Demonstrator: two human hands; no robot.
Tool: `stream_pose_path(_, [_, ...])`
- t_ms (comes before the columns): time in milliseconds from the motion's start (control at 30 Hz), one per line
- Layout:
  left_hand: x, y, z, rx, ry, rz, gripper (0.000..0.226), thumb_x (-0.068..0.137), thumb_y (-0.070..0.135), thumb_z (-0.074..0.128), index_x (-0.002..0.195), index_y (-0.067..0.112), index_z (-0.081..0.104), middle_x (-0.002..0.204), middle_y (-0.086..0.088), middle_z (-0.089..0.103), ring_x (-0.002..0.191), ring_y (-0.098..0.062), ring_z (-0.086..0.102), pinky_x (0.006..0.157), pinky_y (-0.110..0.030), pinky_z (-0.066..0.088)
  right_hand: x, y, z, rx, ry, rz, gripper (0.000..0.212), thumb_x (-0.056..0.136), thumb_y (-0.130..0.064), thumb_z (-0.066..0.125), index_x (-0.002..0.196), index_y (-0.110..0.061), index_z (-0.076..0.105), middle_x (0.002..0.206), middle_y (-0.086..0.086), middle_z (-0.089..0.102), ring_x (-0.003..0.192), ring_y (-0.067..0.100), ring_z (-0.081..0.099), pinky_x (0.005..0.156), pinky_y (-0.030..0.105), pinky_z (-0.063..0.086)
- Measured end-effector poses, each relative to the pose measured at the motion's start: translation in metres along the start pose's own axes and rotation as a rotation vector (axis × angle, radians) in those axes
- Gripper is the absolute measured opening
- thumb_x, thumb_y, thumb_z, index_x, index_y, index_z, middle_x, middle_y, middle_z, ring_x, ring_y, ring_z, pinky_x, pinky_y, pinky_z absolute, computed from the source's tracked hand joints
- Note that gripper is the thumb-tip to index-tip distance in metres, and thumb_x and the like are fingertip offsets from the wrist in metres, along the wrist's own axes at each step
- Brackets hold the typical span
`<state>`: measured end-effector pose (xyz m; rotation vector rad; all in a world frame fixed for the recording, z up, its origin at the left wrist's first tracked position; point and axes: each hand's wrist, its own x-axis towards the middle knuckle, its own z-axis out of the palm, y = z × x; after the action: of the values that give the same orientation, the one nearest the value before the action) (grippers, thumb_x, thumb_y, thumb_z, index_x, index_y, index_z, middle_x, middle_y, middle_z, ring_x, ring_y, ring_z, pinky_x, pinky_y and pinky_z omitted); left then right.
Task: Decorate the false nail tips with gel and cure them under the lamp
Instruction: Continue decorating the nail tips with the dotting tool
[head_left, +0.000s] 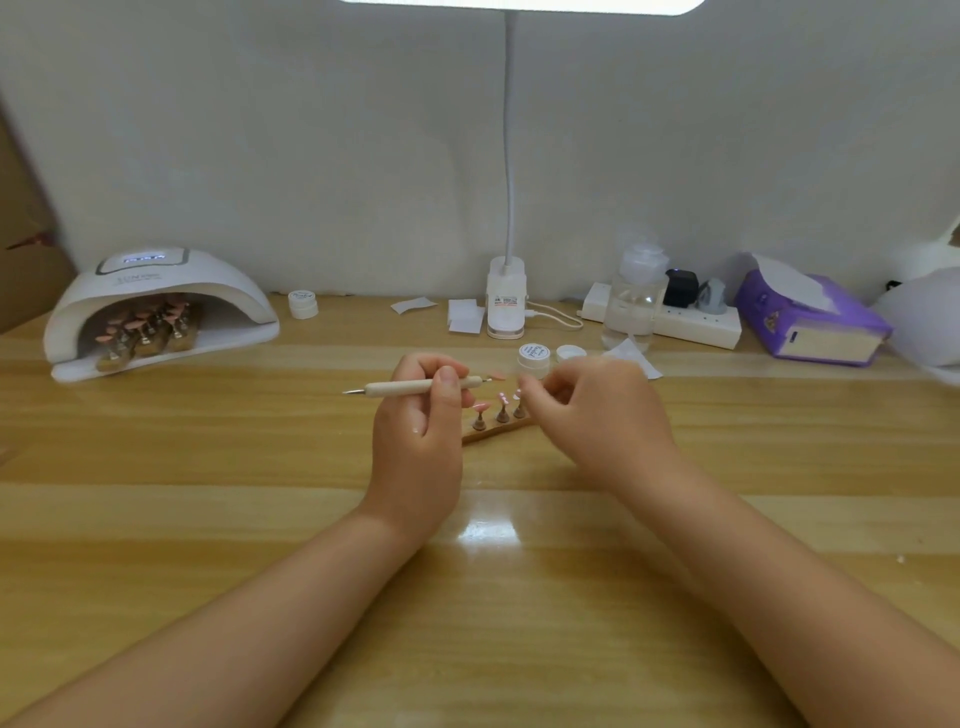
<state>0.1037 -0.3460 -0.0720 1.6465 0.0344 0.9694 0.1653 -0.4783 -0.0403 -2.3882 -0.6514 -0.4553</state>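
On the glossy yellow-brown wooden table (208, 467), a short wooden strip stand (493, 430) sits at the centre between the two hands, carrying small pink false nail tips (503, 399) mounted on little brass-coloured pegs; three pegs show, the rest being hidden behind the hands, and the middle tip seems to bear pale dots. The left hand (423, 415) has its fingers curled around a slim pale wooden dotting tool with metal points at both ends (415, 386), held level just above the stand. The right hand (592, 410) is blurred, its fingertips drawn together close to the rightmost tip; whether it pinches anything I cannot tell. Just behind stand a small open white gel pot (533, 359) and its white lid (570, 353). At far left a white domed curing lamp (156, 306) shelters more pink tips on wooden stands (148, 332). A white clip-on desk lamp (506, 301) stands by the wall.
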Motion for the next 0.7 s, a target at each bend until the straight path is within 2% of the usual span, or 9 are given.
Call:
stream_pose_path(67, [0.0, 0.0, 0.0, -0.012, -0.004, -0.002, 0.016, 0.091, 0.026, 0.04, 0.084, 0.023, 0.054, 0.074, 0.005, 0.061, 0.068, 0.002, 0.058, 0.063, -0.011, 0.045, 0.01, 0.007, -0.015, 0.024, 0.074, 0.012, 0.03, 0.084, -0.043, 0.057, 0.064, -0.023, 0.064, 0.057, -0.011, 0.058, 0.058, 0.006, 0.055, 0.049, 0.023, 0.038])
stream_pose_path(133, [-0.001, 0.0, 0.0, -0.022, -0.008, -0.005, 0.016, 0.091, 0.026, 0.04, 0.084, 0.023, 0.054, 0.074, 0.006, 0.061, 0.068, 0.002, 0.058, 0.063, -0.011, 0.045, 0.02, 0.022, -0.026, 0.067, 0.094, 0.027, 0.021, 0.08, -0.047, 0.061, 0.075, -0.027, 0.065, 0.065, -0.015, 0.057, 0.065, 0.003, 0.053, 0.053, 0.023, 0.035])
stream_pose_path(167, [-0.001, 0.0, -0.001, -0.026, -0.009, -0.005, 0.016, 0.09, 0.026, 0.04, 0.084, 0.023, 0.054, 0.074, 0.007, 0.061, 0.068, 0.002, 0.058, 0.063, -0.011, 0.045, 0.025, 0.033, -0.03, 0.066, 0.073, 0.037, 0.024, 0.077, -0.05, 0.063, 0.082, -0.027, 0.065, 0.07, -0.015, 0.056, 0.069, 0.005, 0.053, 0.057, 0.024, 0.036])
stream_pose_path(267, [-0.001, 0.0, -0.001, -0.03, -0.011, -0.003, 0.016, 0.09, 0.025, 0.04, 0.084, 0.023, 0.054, 0.073, 0.009, 0.061, 0.069, 0.001, 0.059, 0.064, -0.011, 0.046, 0.029, 0.064, -0.037, -0.051, -0.124, 0.106, 0.054, 0.063, -0.07, 0.059, 0.101, -0.032, 0.06, 0.087, -0.014, 0.051, 0.091, 0.013, 0.051, 0.074, 0.031, 0.042])
stream_pose_path(367, [-0.001, 0.0, -0.001, -0.036, -0.013, 0.0, 0.016, 0.09, 0.025, 0.04, 0.084, 0.022, 0.055, 0.072, 0.009, 0.061, 0.068, 0.003, 0.058, 0.063, -0.01, 0.045, 0.024, 0.082, -0.034, -0.062, -0.298, 0.13, 0.074, 0.053, -0.077, 0.06, 0.111, -0.033, 0.058, 0.092, -0.02, 0.046, 0.095, 0.008, 0.05, 0.077, 0.029, 0.041])
stream_pose_path(433, [-0.001, -0.001, -0.001, -0.034, -0.017, 0.0, 0.016, 0.09, 0.025, 0.04, 0.084, 0.023, 0.055, 0.071, 0.012, 0.063, 0.068, 0.003, 0.058, 0.063, -0.01, 0.045, 0.021, 0.087, -0.027, -0.057, -0.328, 0.142, 0.072, 0.05, -0.078, 0.061, 0.108, -0.034, 0.058, 0.092, -0.019, 0.046, 0.092, 0.007, 0.05, 0.073, 0.028, 0.039])
stream_pose_path(533, [0.0, -0.001, -0.002, -0.025, -0.025, 0.0, 0.016, 0.09, 0.026, 0.04, 0.084, 0.024, 0.054, 0.072, 0.019, 0.064, 0.069, 0.003, 0.058, 0.063, -0.011, 0.045, 0.018, 0.089, -0.017, -0.094, -0.332, 0.133, 0.057, 0.051, -0.075, 0.061, 0.094, -0.039, 0.057, 0.09, -0.017, 0.047, 0.09, 0.008, 0.049, 0.07, 0.028, 0.038])
stream_pose_path(700, [0.0, 0.0, -0.002, -0.031, -0.021, 0.002, 0.016, 0.09, 0.026, 0.041, 0.083, 0.024, 0.055, 0.07, 0.015, 0.064, 0.069, 0.002, 0.058, 0.063, -0.01, 0.045, 0.013, 0.089, -0.01, -0.027, -0.183, 0.068, 0.033, 0.056, -0.065, 0.065, 0.074, -0.038, 0.058, 0.082, -0.01, 0.052, 0.077, 0.005, 0.05, 0.066, 0.028, 0.041])
